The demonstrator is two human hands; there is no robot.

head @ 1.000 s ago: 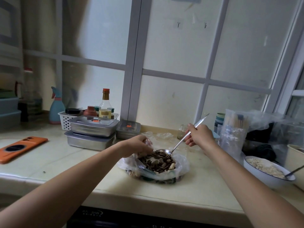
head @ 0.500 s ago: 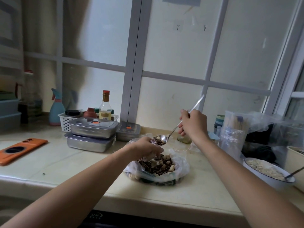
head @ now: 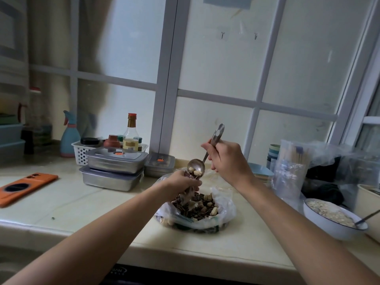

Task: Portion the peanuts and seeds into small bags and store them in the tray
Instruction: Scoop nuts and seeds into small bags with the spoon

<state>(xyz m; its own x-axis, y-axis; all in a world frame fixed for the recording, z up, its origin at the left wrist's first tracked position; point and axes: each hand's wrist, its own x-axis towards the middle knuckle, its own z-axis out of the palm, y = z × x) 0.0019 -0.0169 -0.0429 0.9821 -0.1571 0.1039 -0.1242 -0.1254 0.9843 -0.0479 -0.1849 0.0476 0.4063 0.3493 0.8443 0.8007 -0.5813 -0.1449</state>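
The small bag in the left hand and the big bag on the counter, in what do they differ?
The small bag hangs upright from the left hand; the big bag lies on the counter. The small bag is narrow; the big bag is wide and spread open. The spoon in the right hand tips into the small bag, not the big bag. Both are clear plastic holding peanuts and dark seeds.

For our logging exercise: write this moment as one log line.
phase: filling | left hand: holds small bag | right hand: tilts spoon at bag mouth
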